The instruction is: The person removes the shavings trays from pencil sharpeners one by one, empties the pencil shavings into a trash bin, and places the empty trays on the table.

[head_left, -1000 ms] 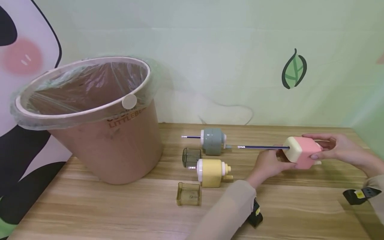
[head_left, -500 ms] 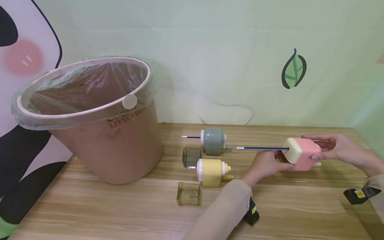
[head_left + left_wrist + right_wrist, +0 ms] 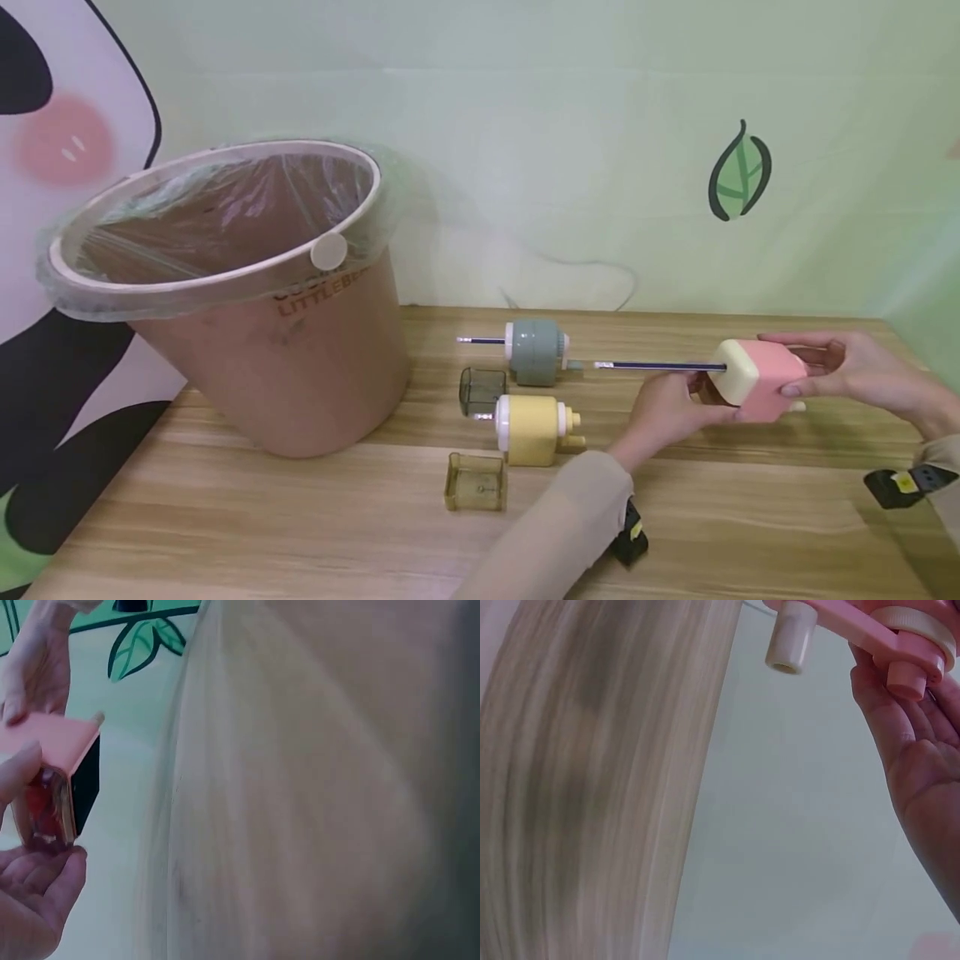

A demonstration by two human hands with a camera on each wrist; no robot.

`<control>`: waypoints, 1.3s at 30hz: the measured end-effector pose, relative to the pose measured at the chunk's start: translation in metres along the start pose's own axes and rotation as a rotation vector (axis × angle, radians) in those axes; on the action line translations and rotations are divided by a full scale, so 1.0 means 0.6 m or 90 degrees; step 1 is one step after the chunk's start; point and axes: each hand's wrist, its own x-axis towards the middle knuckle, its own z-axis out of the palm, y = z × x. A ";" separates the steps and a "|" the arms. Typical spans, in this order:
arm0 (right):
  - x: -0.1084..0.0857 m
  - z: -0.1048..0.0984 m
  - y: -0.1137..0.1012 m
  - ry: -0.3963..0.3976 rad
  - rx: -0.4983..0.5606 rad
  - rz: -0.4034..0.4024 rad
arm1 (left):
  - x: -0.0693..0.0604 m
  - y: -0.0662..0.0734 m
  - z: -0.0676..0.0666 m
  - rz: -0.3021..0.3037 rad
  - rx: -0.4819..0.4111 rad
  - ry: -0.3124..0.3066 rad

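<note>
Both hands hold a pink crank pencil sharpener above the right part of the table. A dark blue pencil juts leftward out of its cream front. My left hand grips the sharpener low on the near side; in the left wrist view its fingers touch the see-through shavings drawer, which has something red inside. My right hand holds the back end between thumb and fingers. Seen in the right wrist view, the crank arm bears a whitish knob, apart from the fingers.
Left of the hands stand a grey-green sharpener and a yellow sharpener, each with a pencil in it. Two see-through drawers, one grey and one amber, lie beside them. A lined pink bin stands at the left.
The head view has shifted slightly. My hands dip a little with the sharpener, then rise again, and my left forearm has moved slightly left. Both grips look the same.
</note>
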 end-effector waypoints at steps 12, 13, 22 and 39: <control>-0.002 -0.003 0.002 -0.011 0.006 0.005 | -0.006 0.005 -0.014 -0.016 -0.023 -0.032; -0.001 -0.002 0.003 -0.010 0.009 0.001 | -0.007 0.005 -0.015 -0.017 -0.025 -0.032; 0.001 0.000 0.002 -0.019 0.019 -0.005 | -0.014 0.010 -0.022 -0.040 -0.027 -0.039; 0.000 -0.005 0.007 0.003 -0.012 0.044 | -0.033 0.003 -0.046 -0.156 0.002 -0.010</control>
